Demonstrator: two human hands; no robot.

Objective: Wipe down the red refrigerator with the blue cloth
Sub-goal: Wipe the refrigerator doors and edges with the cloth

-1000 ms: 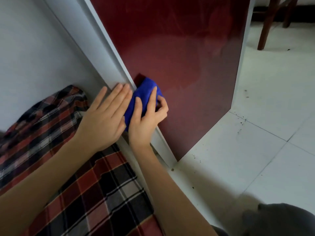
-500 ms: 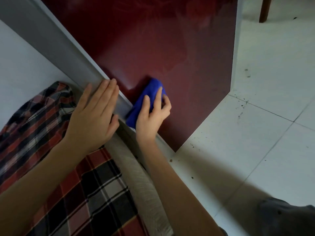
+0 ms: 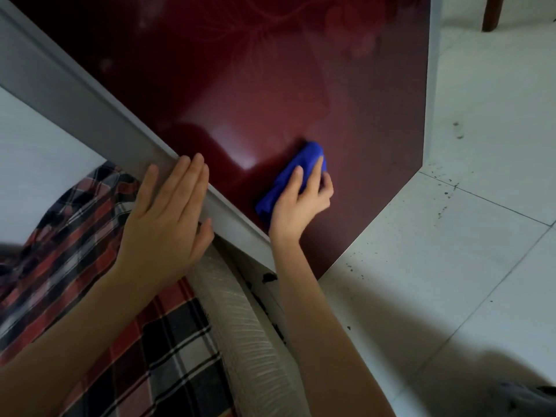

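One fridge (image 3: 270, 85) fills the upper middle of the view. Its glossy red door bears a faint floral pattern, and a grey strip (image 3: 75, 94) runs down its left edge. The floor (image 3: 481, 206) on the right is white tile, with grout lines and dark specks scattered near the door's lower corner. A pale wall (image 3: 36, 152) shows at the left, behind the strip.

One plaid fabric (image 3: 75, 236) in red, black and white lies at the lower left, under the left forearm. Just beside it, one pale ribbed roll (image 3: 240, 320) runs down between the two arms.

Two hands are in view. The left hand (image 3: 168, 224) lies flat against the strip, fingers straight and together, holding nothing. The right hand (image 3: 298, 206) presses one blue cloth (image 3: 298, 167) against the lower part of the door. Two of its fingers stretch over the cloth and the outer ones curl round its edge; the thumb is hidden. The cloth is bunched, well right of the strip.

One brown chair leg (image 3: 493, 10) stands on the floor at the top right.
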